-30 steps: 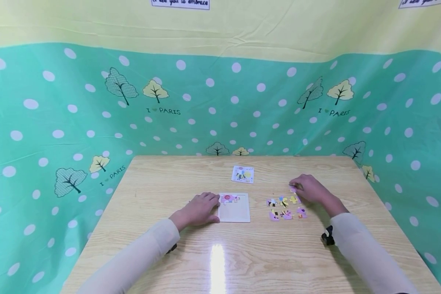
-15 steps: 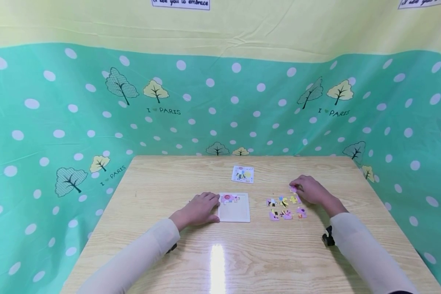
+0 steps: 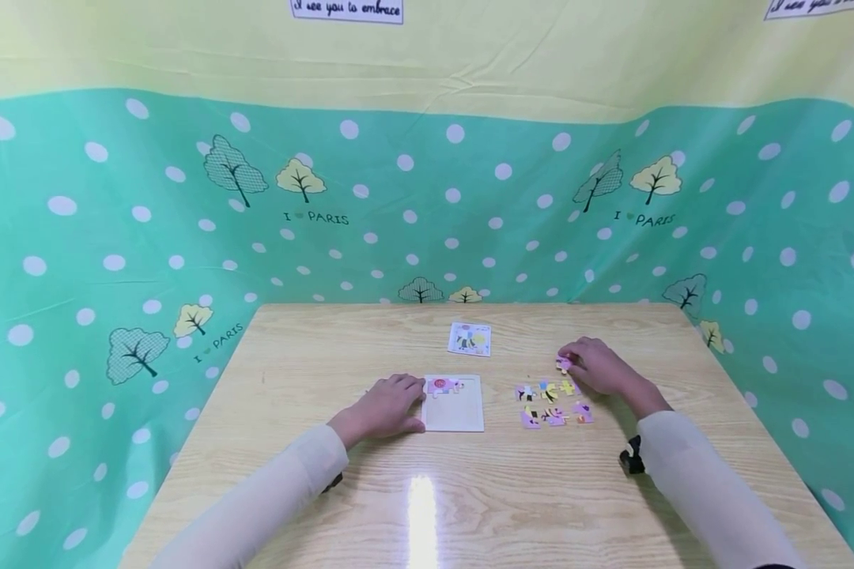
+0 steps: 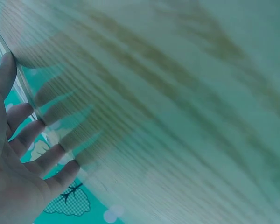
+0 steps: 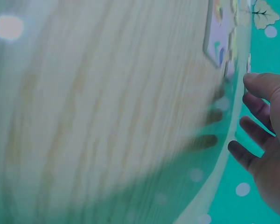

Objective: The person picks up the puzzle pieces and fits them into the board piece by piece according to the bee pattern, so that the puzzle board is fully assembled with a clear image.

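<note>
My left hand (image 3: 390,405) rests on the table against the left side of a white square puzzle tray (image 3: 455,415). Its fingers are spread and relaxed, with the fingertips along the tray's edge in the left wrist view. Inside the tray's top left lie joined pink puzzle pieces (image 3: 441,386) with a red round mark. Over on the right, my right hand (image 3: 598,366) pinches a pink puzzle piece (image 3: 563,363) between thumb and forefinger. Just in front of it, several loose pink and yellow pieces (image 3: 553,416) lie in two rough rows.
A small picture card (image 3: 470,339) with a bee lies behind the tray. The wooden table (image 3: 313,348) meets a green dotted cloth (image 3: 370,261) at its back and sides. A bright light reflection (image 3: 422,521) shows on the tabletop near the front.
The pink puzzle piece at my right fingertips has shifted slightly left and turned, so more of it shows. My left hand stays in place by the tray.
</note>
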Demonstrator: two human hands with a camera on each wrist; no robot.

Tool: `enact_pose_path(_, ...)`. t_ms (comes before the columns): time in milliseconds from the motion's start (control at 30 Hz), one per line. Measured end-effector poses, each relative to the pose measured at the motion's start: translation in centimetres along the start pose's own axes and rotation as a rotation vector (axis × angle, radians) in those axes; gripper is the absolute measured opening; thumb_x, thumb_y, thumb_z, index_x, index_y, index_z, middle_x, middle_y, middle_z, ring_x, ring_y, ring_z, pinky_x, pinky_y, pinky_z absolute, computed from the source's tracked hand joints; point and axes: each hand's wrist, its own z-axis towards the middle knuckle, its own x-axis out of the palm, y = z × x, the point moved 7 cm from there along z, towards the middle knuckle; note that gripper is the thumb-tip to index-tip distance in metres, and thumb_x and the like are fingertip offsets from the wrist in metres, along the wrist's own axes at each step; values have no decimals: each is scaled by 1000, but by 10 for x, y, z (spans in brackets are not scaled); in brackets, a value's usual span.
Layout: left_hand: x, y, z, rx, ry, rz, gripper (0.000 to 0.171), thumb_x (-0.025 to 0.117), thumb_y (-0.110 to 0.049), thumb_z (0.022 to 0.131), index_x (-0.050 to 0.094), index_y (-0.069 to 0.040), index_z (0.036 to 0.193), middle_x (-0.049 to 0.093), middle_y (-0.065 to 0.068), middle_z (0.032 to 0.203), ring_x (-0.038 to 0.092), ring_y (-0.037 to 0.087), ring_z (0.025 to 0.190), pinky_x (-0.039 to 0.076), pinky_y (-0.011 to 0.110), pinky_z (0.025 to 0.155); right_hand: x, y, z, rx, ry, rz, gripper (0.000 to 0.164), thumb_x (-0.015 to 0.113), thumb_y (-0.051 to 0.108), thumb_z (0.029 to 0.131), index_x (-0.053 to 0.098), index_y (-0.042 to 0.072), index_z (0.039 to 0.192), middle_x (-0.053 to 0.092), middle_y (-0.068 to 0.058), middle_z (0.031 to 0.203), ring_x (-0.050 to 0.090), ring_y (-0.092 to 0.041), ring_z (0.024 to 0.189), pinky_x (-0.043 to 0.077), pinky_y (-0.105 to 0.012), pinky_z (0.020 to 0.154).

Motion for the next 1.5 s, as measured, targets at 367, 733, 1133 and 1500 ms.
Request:
enact_pose_path(367,-1,-1,1,-8,6,10,62,66,-59,92,62,-14,134,52,11,153,48,33,141,45,53,114,2,31,7,-15,6,89,34,66,15,98,64,4,131,67,-9,114,59,-31,111,51,-55,100)
enact_pose_path(733,1,0,1,-15,2,6,62,66,-60,91,62,-15,134,51,10,153,47,33,142,46,54,113,16,61,24,-40,36,69,37,70,21,97,66,9,132,67,-4,114,59,-28,113,52,-50,101)
enact_pose_path(1133,2,1,1,-19,14,4,62,66,-60,92,62,-15,135,50,10,154,46,34,142,45,55,113,32,102,40,-85,74,59,34,69,24,97,68,14,130,66,-1,114,57,-22,111,51,-44,99)
enact_pose_path(1500,1,1,1,-22,9,5,62,66,-59,91,62,-15,134,52,11,153,47,34,142,46,54,113,44,133,48,-144,100,70,33,68,25,98,69,17,130,68,0,119,57,-23,119,48,-46,107)
